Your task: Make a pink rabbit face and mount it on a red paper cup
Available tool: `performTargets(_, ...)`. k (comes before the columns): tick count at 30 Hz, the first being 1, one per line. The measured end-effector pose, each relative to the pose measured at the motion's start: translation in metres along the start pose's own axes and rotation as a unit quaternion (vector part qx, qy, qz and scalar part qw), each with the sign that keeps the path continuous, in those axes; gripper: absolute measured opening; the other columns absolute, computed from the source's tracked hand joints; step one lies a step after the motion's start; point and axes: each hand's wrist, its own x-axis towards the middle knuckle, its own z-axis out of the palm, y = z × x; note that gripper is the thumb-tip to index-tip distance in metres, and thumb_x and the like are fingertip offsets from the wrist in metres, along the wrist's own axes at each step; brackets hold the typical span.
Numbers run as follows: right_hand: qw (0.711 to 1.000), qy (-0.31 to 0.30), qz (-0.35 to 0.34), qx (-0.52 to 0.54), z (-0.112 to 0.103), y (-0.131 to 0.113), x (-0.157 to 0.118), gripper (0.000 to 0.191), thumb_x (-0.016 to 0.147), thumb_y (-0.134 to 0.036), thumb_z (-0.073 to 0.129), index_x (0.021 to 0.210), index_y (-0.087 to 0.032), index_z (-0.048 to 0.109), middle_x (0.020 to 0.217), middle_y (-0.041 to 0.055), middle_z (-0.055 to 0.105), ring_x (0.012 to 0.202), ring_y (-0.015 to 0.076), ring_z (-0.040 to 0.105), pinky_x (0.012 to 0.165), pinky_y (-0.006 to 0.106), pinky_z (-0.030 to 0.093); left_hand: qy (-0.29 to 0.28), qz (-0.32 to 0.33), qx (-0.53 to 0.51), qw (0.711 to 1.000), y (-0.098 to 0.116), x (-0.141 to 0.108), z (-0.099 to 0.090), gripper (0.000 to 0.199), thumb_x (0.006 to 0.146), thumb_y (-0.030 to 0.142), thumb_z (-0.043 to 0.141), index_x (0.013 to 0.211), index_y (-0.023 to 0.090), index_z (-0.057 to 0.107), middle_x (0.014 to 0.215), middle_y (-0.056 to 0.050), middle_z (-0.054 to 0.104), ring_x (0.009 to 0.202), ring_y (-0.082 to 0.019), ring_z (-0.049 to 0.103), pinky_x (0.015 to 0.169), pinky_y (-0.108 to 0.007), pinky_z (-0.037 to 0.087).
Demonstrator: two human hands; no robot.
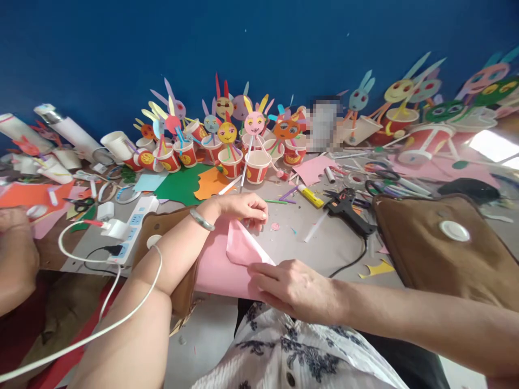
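Note:
A sheet of pink paper (221,270) lies at the table's front edge, with one corner folded over to show a paler edge. My right hand (295,283) is closed on the paper's right side, its thumb and fingers pinching near the fold. At the far end of the sheet, my left hand (245,209) has its fingers curled in, a bracelet on its wrist. Whatever those fingers may hold is hidden beneath them. Just beyond stand red-and-white paper cups (258,166) with paper rabbit faces (254,123) on straws.
A black glue gun (351,210) and a yellow box cutter (310,196) lie to the right. Brown cushions (425,243) flank the work spot. At left are a power strip (135,221), a white cable (133,319) crossing my arm, and another person's hand (16,232).

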Motion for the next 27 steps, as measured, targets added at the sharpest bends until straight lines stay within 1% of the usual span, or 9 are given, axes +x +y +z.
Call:
performTargets(3,1.0,0.021,-0.02,0.003,-0.009,0.003,-0.005,0.022,0.104,-0.024,0.044,0.103,-0.02,0.065,0.093,0.0077,0.071,0.067,0.0122,0.061,0.062,0.025,0.045,0.023,-0.001,0.032,0.999,-0.003,0.004,0.001,0.011,0.08,0.025,0.071,0.081,0.014,0.067,0.069,-0.003,0.071,0.061,-0.012,0.064,0.057,-0.022,0.045)
performTargets(5,0.999,0.039,0.013,0.002,-0.02,0.013,-0.006,0.023,0.104,-0.024,0.043,0.101,-0.02,0.066,0.088,0.0074,0.071,0.069,0.0135,0.063,0.064,0.026,0.045,0.051,0.008,0.068,0.996,-0.005,0.007,0.002,0.012,0.073,0.021,0.075,0.081,0.014,0.068,0.064,0.0,0.067,0.058,-0.011,0.06,0.055,-0.021,0.043)
performTargets(9,0.975,0.073,0.207,-0.035,-0.04,0.048,0.0,0.022,0.1,-0.028,0.047,0.101,-0.019,0.068,0.086,0.0063,0.073,0.067,0.0146,0.063,0.062,0.027,0.042,0.064,0.02,0.142,0.988,-0.007,0.013,0.005,0.019,0.065,0.022,0.081,0.079,0.016,0.069,0.066,0.002,0.065,0.059,-0.01,0.057,0.054,-0.021,0.04)
performTargets(11,0.952,0.043,0.295,-0.07,-0.043,0.067,0.007,0.02,0.097,-0.03,0.054,0.101,-0.019,0.07,0.092,0.0071,0.075,0.072,0.0174,0.065,0.062,0.028,0.041,0.063,0.014,0.167,0.984,-0.006,0.013,0.007,0.019,0.066,0.023,0.081,0.079,0.016,0.069,0.067,0.002,0.065,0.06,-0.011,0.057,0.054,-0.022,0.04)
performTargets(13,0.936,-0.015,0.341,-0.087,-0.043,0.081,0.014,0.02,0.096,-0.033,0.058,0.101,-0.02,0.071,0.1,0.0082,0.076,0.083,0.0211,0.069,0.066,0.029,0.042,0.062,0.002,0.174,0.983,-0.004,0.013,0.008,0.018,0.068,0.024,0.08,0.079,0.016,0.068,0.066,0.003,0.064,0.06,-0.011,0.056,0.053,-0.022,0.039)
performTargets(16,0.926,-0.083,0.358,-0.088,-0.038,0.089,0.025,0.021,0.097,-0.035,0.059,0.101,-0.02,0.072,0.108,0.0092,0.075,0.095,0.0243,0.071,0.073,0.029,0.045,0.061,-0.003,0.165,0.985,-0.001,0.012,0.01,0.017,0.069,0.023,0.079,0.078,0.016,0.066,0.065,0.002,0.063,0.059,-0.01,0.055,0.053,-0.022,0.039)
performTargets(20,0.917,-0.119,0.37,-0.092,-0.037,0.088,0.035,0.019,0.098,-0.032,0.058,0.101,-0.018,0.072,0.112,0.0111,0.075,0.102,0.0266,0.07,0.076,0.031,0.045,0.069,0.021,0.154,0.985,-0.002,0.013,0.01,0.015,0.069,0.022,0.078,0.076,0.015,0.066,0.067,0.001,0.066,0.061,-0.01,0.058,0.055,-0.021,0.04)
performTargets(23,0.913,-0.135,0.375,-0.084,-0.037,0.088,0.037,0.018,0.099,-0.029,0.057,0.099,-0.018,0.072,0.108,0.0105,0.077,0.102,0.0268,0.071,0.075,0.031,0.044,0.102,0.044,0.141,0.984,-0.003,0.013,0.011,0.012,0.071,0.02,0.075,0.076,0.014,0.066,0.063,0.001,0.064,0.059,-0.01,0.057,0.055,-0.021,0.04)
performTargets(27,0.914,-0.137,0.375,-0.076,-0.036,0.089,0.038,0.017,0.098,-0.024,0.056,0.096,-0.019,0.073,0.104,0.0081,0.078,0.099,0.0239,0.071,0.074,0.029,0.044,0.177,0.087,0.104,0.975,-0.003,0.012,0.012,0.012,0.073,0.021,0.072,0.082,0.014,0.067,0.063,0.002,0.063,0.059,-0.01,0.057,0.057,-0.02,0.042)
